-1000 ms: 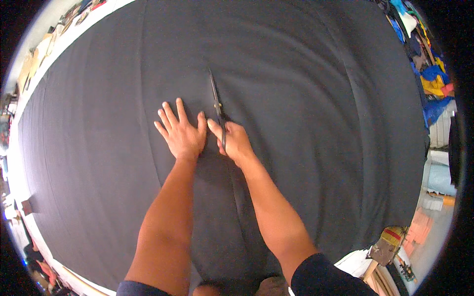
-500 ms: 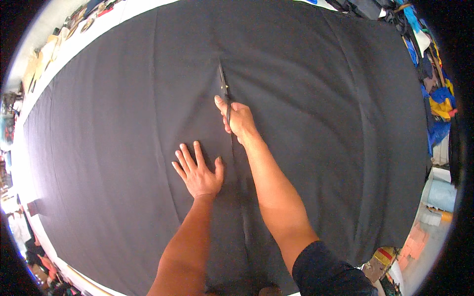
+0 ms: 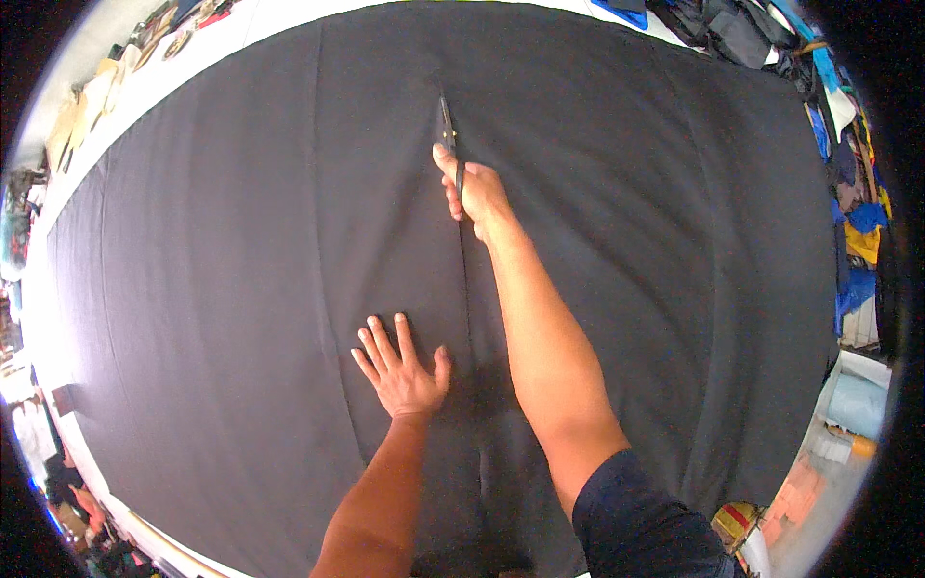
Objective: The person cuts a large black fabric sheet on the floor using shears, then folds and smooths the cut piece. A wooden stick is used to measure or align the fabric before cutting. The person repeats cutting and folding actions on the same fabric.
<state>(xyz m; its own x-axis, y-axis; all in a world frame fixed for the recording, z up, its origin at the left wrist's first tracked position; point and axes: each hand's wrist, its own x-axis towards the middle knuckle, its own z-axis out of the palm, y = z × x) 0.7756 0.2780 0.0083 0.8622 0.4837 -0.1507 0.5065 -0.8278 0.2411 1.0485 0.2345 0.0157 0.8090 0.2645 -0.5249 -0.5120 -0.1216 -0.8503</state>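
A wide black fabric sheet (image 3: 251, 241) lies spread over the table, with soft folds running from near to far. My right hand (image 3: 479, 195) is closed around the handles of a pair of dark scissors (image 3: 447, 120). The blades point to the far side and sit in the fabric, near the far part of the sheet. Behind the scissors, a cut line runs back toward me through the cloth. My left hand (image 3: 408, 378) rests flat on the fabric left of that line, fingers spread, holding nothing.
The white table edge (image 3: 279, 21) shows beyond the fabric. Dark bags or cloths (image 3: 727, 29) are heaped at the far right, with blue and yellow fabric pieces (image 3: 862, 241) along the right side. A light blue roll (image 3: 858, 403) lies at the lower right. Assorted items line the far left.
My right hand and the scissors have moved farther away along the fabric, and the cut line behind them is longer. My left hand stays flat on the cloth.
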